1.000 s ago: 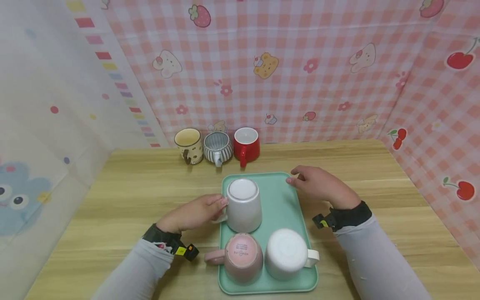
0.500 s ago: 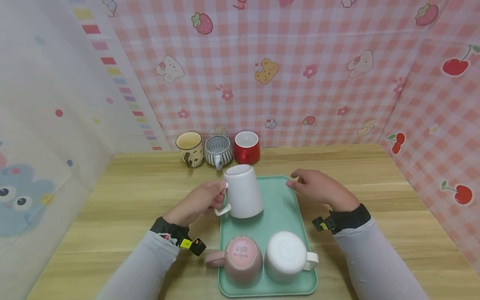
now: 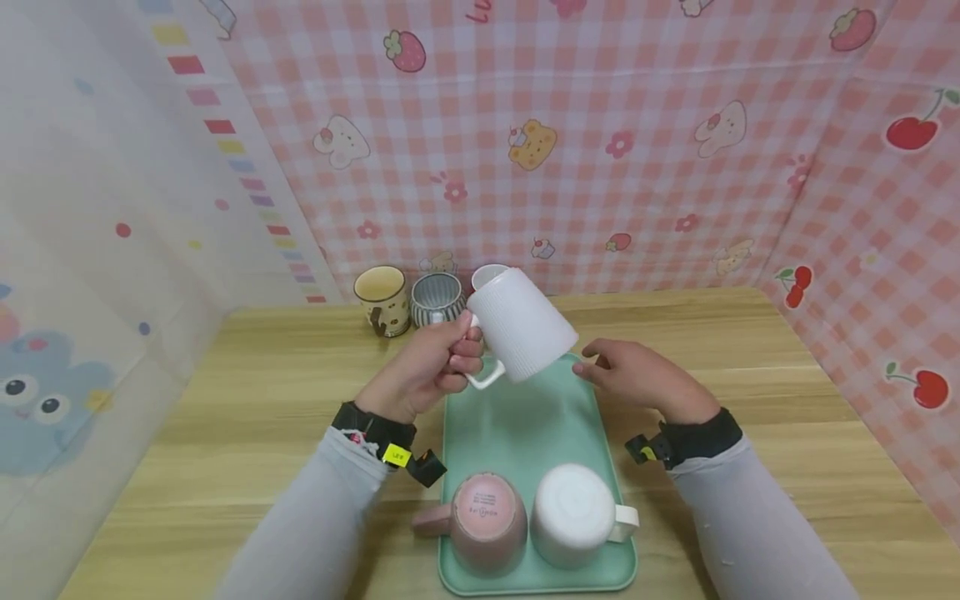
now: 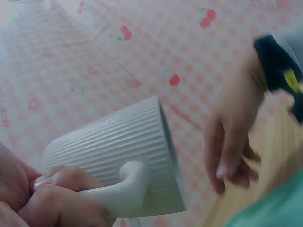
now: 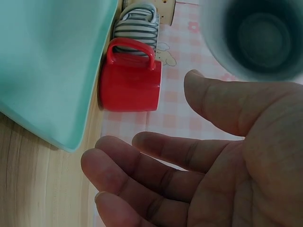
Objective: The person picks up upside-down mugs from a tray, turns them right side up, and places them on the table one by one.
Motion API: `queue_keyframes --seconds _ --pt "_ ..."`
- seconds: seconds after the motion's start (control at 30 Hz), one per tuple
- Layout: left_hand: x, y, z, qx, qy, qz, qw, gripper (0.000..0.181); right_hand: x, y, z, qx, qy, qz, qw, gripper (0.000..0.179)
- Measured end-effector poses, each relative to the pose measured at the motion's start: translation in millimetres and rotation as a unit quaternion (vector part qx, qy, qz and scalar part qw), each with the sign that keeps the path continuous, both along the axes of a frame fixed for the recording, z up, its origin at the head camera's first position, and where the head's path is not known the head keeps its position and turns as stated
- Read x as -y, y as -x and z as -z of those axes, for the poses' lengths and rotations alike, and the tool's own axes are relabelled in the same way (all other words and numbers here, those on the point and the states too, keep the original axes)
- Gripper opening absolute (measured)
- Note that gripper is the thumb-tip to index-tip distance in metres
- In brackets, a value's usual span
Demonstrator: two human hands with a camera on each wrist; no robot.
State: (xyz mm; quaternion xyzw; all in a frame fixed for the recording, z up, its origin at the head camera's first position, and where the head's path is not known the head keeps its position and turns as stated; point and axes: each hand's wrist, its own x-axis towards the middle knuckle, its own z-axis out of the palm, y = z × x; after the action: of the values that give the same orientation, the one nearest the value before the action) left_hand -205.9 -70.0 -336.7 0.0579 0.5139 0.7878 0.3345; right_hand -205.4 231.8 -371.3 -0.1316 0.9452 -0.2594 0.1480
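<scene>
My left hand [image 3: 442, 362] grips the handle of a white ribbed mug [image 3: 523, 325], raised above the far part of the green tray [image 3: 487, 433]. The mug is tilted, its mouth pointing down and to the right. In the left wrist view the fingers curl round the handle, and the ribbed wall [image 4: 113, 137] faces the camera. The right wrist view looks into the mug's dark inside [image 5: 262, 40]. My right hand [image 3: 648, 375] hovers by the tray's far right corner with loosely bent fingers, holding nothing; its palm [image 5: 227, 175] is turned to its wrist camera.
Upside down on the tray's near end stand a pink mug [image 3: 487, 517] and a plain white mug [image 3: 573, 512]. Along the back wall are a yellow mug [image 3: 381, 296], a striped grey mug [image 3: 437, 298] and a red mug [image 5: 130, 85], which the raised mug mostly hides in the head view.
The left hand has lifted the white ribbed mug off the tray, moving it up and to the right and tipping it from upside down towards its side. The right hand has stayed put.
</scene>
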Motion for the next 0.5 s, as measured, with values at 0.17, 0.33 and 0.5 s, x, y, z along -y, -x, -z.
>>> queue_keyframes --seconds 0.17,0.33,0.5 --pt "-13.3 2.9 -3.3 0.048 -0.087 0.005 0.995 0.037 1.2 -0.9 1.2 0.001 0.002 0.003 1.0 0.053" --pt "-22.3 2.0 -1.0 0.078 -0.133 -0.009 0.988 0.038 2.5 -0.5 1.6 0.001 0.001 0.004 1.0 0.053" --pt "-24.9 2.6 5.3 0.106 -0.167 -0.02 0.9801 0.04 4.1 -2.5 -0.1 0.008 -0.007 0.003 0.9999 0.055"
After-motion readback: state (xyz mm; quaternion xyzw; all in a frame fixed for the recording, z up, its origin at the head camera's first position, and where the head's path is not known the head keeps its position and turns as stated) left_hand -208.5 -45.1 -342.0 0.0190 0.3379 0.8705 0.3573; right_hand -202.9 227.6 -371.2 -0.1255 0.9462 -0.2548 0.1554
